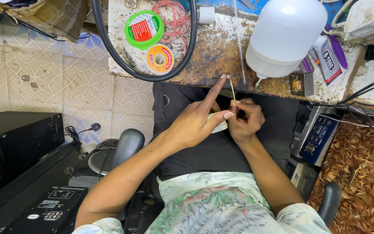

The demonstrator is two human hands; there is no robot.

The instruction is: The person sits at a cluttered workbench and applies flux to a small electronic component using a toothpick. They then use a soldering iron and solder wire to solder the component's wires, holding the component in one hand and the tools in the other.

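My left hand [198, 119] holds a pale roll of tape [218, 123] over my lap, its index finger stretched up to the edge of the workbench [215, 56]. A thin yellowish strip [232, 90] runs from that fingertip down to my right hand [244, 119], which pinches its lower end. Both hands meet just below the bench edge, over my dark trousers. A big white bulb [282, 34] lies on the bench above my right hand.
On the stained bench sit a green-rimmed tape reel [143, 29], a solder spool [159, 59], a red wire tangle [176, 19], a black cable loop [109, 47] and a small tube [329, 58]. Black audio gear [18, 147] stands left; a blue-panelled device [317, 134] stands right.
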